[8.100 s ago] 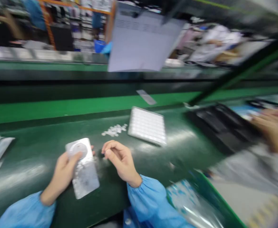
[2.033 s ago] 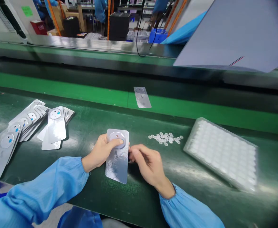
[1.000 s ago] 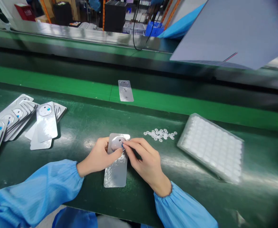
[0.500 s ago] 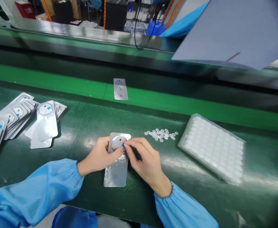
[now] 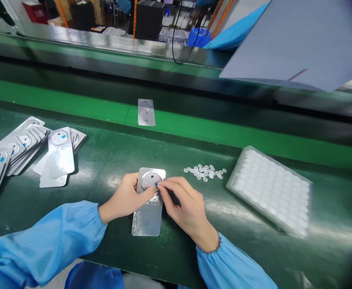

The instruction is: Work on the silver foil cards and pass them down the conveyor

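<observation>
A silver rectangular panel (image 5: 147,220) with a rounded module at its top lies on the green table in front of me. My left hand (image 5: 131,196) grips the panel's left edge, its thumb across the front just below the module. With thumb and index finger pinched, my right hand (image 5: 183,206) works at the module's lower right, where a bit of blue shows. Whatever sits between those right fingertips is too small to make out. Small clear round discs (image 5: 205,171) lie scattered beyond my right hand.
Similar silver panels with blue dots (image 5: 60,154) lie in overlapping piles at the left. A clear tray of white round pieces (image 5: 270,188) sits at the right. One more panel (image 5: 146,113) rests on the green strip ahead. A grey board (image 5: 296,40) overhangs the upper right.
The panel on the green strip has shifted left against the table. Both hands stay at the held panel, with the right fingers barely moved at the module.
</observation>
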The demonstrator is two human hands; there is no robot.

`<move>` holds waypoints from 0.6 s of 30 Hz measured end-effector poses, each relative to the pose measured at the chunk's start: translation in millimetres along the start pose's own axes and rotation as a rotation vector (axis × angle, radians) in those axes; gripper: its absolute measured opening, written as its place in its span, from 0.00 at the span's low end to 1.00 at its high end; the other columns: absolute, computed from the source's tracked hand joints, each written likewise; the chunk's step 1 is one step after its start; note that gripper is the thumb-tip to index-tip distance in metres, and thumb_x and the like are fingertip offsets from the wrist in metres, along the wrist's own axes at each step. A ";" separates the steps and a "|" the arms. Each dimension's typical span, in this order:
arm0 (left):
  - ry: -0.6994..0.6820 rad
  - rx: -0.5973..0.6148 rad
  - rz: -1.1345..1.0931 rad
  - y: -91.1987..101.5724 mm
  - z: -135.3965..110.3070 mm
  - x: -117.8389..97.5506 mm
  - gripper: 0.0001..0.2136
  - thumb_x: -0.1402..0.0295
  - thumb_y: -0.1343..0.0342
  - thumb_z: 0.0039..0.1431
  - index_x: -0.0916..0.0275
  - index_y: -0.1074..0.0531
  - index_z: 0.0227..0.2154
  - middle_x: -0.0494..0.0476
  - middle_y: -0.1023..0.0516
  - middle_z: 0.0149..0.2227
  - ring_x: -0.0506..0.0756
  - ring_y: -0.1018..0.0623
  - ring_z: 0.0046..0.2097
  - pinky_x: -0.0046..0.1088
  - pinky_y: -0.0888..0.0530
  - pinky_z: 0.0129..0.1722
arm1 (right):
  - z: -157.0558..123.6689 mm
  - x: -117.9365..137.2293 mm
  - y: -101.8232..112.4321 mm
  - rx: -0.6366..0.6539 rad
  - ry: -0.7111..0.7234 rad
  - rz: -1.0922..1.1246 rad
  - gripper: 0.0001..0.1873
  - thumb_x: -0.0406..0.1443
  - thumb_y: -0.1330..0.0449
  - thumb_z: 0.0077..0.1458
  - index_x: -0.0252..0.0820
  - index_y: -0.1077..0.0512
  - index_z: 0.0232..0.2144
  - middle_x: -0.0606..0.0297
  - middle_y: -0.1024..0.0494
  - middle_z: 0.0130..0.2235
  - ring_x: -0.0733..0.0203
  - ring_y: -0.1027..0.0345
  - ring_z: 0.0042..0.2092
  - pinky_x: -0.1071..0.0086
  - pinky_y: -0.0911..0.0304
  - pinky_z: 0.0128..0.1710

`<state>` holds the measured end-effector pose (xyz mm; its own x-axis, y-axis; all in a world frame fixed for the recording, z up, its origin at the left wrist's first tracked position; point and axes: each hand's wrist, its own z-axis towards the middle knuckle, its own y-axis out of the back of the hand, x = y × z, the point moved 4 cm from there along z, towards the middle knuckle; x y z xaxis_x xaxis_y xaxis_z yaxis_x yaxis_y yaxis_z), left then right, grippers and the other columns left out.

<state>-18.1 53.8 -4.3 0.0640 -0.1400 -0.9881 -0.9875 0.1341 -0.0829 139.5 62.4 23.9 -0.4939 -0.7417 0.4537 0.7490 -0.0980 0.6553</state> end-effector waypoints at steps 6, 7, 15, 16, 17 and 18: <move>-0.014 0.005 0.003 -1.8 -1.9 -1.1 0.09 0.66 0.39 0.58 0.66 0.29 0.29 0.50 0.31 0.27 0.49 0.33 0.29 0.23 0.36 0.27 | -1.2 -1.2 -0.5 0.013 0.011 -0.004 0.06 0.27 0.40 0.65 0.42 0.26 0.42 0.60 0.20 0.37 0.61 0.24 0.35 0.69 0.30 0.32; -0.018 0.012 0.006 -2.5 -2.6 -1.3 0.08 0.66 0.39 0.58 0.66 0.28 0.30 0.51 0.30 0.27 0.49 0.33 0.29 0.23 0.36 0.27 | -1.3 -1.4 -0.2 0.009 0.010 -0.003 0.06 0.27 0.40 0.65 0.41 0.26 0.42 0.60 0.20 0.37 0.61 0.24 0.35 0.69 0.30 0.32; -0.075 0.024 0.021 -4.3 -5.1 -5.4 0.06 0.68 0.39 0.58 0.66 0.25 0.34 0.52 0.26 0.29 0.49 0.31 0.29 0.23 0.32 0.28 | -1.6 -5.2 1.3 -0.062 -0.195 0.184 0.07 0.30 0.37 0.63 0.44 0.24 0.43 0.60 0.21 0.39 0.61 0.26 0.37 0.69 0.30 0.31; -0.068 0.019 0.015 -4.1 -5.2 -5.9 0.06 0.67 0.39 0.58 0.66 0.25 0.33 0.52 0.26 0.29 0.49 0.31 0.29 0.23 0.32 0.28 | -2.5 -9.1 0.0 -0.060 -0.300 0.260 0.09 0.32 0.36 0.62 0.44 0.24 0.46 0.59 0.21 0.41 0.60 0.26 0.38 0.70 0.30 0.29; -0.059 0.015 0.009 -4.1 -5.4 -6.3 0.07 0.66 0.38 0.58 0.66 0.25 0.33 0.52 0.26 0.29 0.49 0.31 0.29 0.23 0.32 0.28 | -3.9 -13.1 -2.4 -0.046 -0.408 0.353 0.14 0.34 0.35 0.61 0.44 0.25 0.50 0.57 0.21 0.44 0.59 0.25 0.39 0.71 0.31 0.26; -0.050 0.016 0.003 -4.3 -5.8 -6.4 0.07 0.66 0.38 0.58 0.66 0.25 0.33 0.52 0.26 0.29 0.49 0.30 0.28 0.23 0.32 0.28 | -5.4 -16.3 -5.8 -0.016 -0.505 0.459 0.19 0.37 0.34 0.60 0.44 0.27 0.54 0.56 0.21 0.45 0.58 0.25 0.40 0.71 0.31 0.25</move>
<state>-15.1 48.4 3.1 0.0687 -0.0907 -0.9935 -0.9853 0.1502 -0.0818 145.6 71.5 9.5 -0.2670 -0.3105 0.9123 0.9365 0.1400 0.3217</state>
